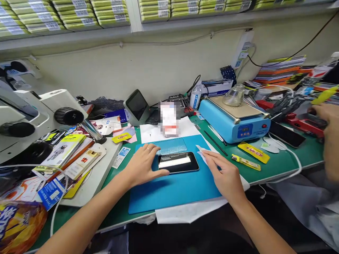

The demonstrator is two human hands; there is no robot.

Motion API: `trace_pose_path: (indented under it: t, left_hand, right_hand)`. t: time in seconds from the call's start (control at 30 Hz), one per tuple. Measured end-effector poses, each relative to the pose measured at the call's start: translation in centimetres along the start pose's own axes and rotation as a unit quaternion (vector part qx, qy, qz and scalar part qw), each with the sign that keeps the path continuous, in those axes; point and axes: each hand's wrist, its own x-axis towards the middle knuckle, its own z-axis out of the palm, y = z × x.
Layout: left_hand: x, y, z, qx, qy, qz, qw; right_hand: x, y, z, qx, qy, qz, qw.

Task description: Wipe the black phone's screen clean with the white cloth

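A phone point(178, 163) lies screen up on the blue mat point(169, 192), a bright reflection across its glass. My left hand point(145, 163) is at the phone's left end, thumb and fingers spread along its edges. Just behind the phone is a clear plastic tray point(173, 146), partly overlapping its far edge. To the right of the phone, my right hand point(221, 171) pinches a small white wipe or piece of film point(201, 152) between thumb and fingers, off the phone.
A blue heating machine point(227, 123) with a glass jar point(234, 96) stands back right. At left are a microscope point(63, 109) and stacked boxes point(62, 151). Another person's hand point(328, 120) is at far right, near a dark phone point(287, 133). A small display point(137, 106) stands behind.
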Motion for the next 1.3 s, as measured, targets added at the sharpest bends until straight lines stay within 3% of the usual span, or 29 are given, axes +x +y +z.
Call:
trace_pose_path:
  t: [0.13,0.3,0.37,0.5,0.77,0.93,1.3]
  left_hand:
    - [-0.2,-1.3,0.8,-0.033,0.013,-0.023,0.999]
    - [-0.3,-2.1,1.1,-0.091,0.003,0.004,0.996]
    - [-0.4,-1.9,1.2,-0.106,-0.018,0.020,0.994]
    - [-0.6,-1.6,1.2,-0.106,-0.041,0.017,0.993]
    - [-0.7,-2.0,1.1,-0.121,-0.054,0.016,0.991]
    - [-0.8,-1.9,1.2,-0.118,-0.061,0.004,0.991]
    - [-0.7,-1.2,0.9,-0.111,-0.069,-0.040,0.991]
  right_hand:
    - [-0.3,-1.5,-0.1,0.023,-0.015,-0.014,1.000]
    - [-1.1,-4.6,1.8,-0.003,-0.193,-0.151,0.969]
    - [-1.2,-5.4,2.3,-0.026,-0.219,-0.185,0.958]
    - [-1.2,-5.6,3.0,-0.072,-0.208,-0.201,0.955]
    - [-1.1,-6.0,5.3,-0.122,-0.298,-0.177,0.930]
    - [-0.5,-5.1,5.2,-0.132,-0.299,-0.184,0.927]
    - [0.3,-0.3,1.1,-0.183,-0.284,-0.177,0.924]
